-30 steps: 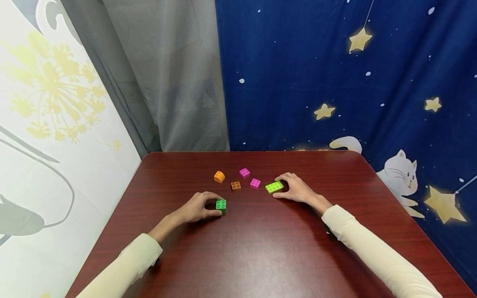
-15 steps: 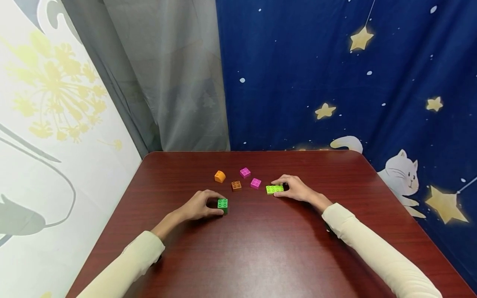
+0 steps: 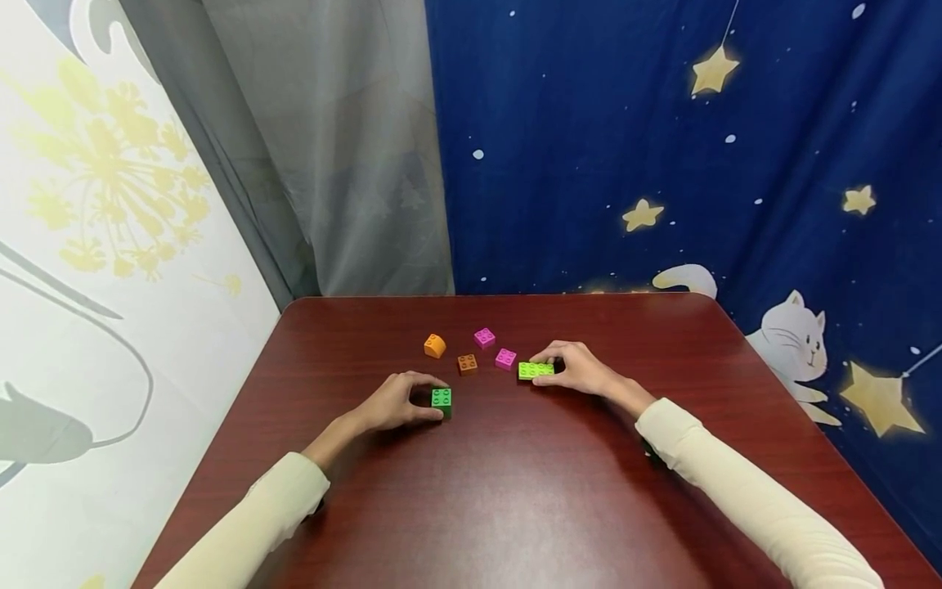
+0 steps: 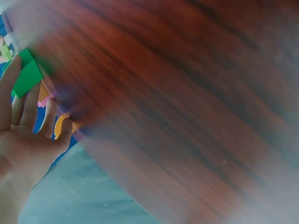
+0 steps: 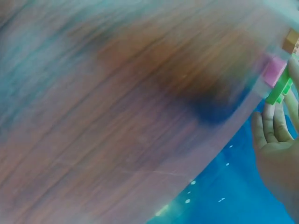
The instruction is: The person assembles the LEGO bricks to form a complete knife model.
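My left hand point(image 3: 392, 404) pinches a green toy building block point(image 3: 441, 402) between thumb and fingers, its studs facing up. In the left wrist view the green block point(image 4: 28, 77) shows a smooth side, with the thumb along one face. To the right, my right hand point(image 3: 580, 369) grips a longer lime-green building block point(image 3: 533, 371) by its right end. This lime block point(image 5: 279, 89) appears edge-on in the right wrist view, held by thumb and fingertips. Just left of it lies a pink block point(image 3: 505, 358). A brown block point(image 3: 467, 365) sits between the two hands, slightly farther back.
Farther back on the dark red-brown table point(image 3: 478, 507) lie a second pink block point(image 3: 484, 338) and an orange block with a curved top point(image 3: 435, 346). Behind the table's far edge hang a grey curtain point(image 3: 368, 164) and a blue star-patterned curtain point(image 3: 559, 164).
The lime block has turned to lie more level across the head view and shifted slightly left, with my right fingers drawn in around it. My left hand and the green block have moved slightly right.
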`<state>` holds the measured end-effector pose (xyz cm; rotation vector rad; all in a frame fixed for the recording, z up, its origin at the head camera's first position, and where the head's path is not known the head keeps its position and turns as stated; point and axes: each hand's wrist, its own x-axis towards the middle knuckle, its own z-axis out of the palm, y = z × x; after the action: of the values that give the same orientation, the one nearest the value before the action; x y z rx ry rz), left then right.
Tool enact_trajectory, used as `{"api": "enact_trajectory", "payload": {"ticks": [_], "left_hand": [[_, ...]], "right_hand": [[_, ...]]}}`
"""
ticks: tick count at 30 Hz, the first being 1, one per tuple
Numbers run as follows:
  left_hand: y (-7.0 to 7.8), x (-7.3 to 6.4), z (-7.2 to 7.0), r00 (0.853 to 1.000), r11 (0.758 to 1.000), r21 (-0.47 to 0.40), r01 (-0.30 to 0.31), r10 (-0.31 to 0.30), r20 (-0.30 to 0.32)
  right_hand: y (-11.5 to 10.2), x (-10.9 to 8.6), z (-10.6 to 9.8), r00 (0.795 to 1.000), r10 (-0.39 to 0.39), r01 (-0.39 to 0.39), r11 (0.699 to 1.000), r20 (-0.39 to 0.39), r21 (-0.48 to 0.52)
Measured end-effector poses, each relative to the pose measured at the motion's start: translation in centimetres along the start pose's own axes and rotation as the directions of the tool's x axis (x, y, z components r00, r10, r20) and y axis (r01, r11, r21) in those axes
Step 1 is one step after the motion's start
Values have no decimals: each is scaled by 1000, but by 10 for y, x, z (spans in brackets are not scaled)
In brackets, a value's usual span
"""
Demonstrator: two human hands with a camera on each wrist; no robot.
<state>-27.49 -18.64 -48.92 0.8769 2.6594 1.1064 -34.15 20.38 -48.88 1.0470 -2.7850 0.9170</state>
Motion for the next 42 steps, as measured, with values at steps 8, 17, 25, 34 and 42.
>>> {"api": "enact_trajectory", "payload": {"ticks": [8,17,25,34,42], "left_hand": [[-1,1,-3,1000,1000,14,25,-25,-19],[0,5,-4,1000,999,38,8,-7,-21],[0,5,-2,999,997,71,-13,15,-31],[0,7,0,1000,995,99,-16,18,-18],[-2,4,1,999,993,115,15,-12,-33]], "right_hand": [[-28,14,4,998,-63,63,998,1,13],[-64,28,16,997,-80,80,995,-11,63],[-83,37,31,994,-108,110,991,-26,81],[-97,44,48,992,-121,123,988,-25,93],[-112,51,63,992,-122,122,990,-1,65]]}}
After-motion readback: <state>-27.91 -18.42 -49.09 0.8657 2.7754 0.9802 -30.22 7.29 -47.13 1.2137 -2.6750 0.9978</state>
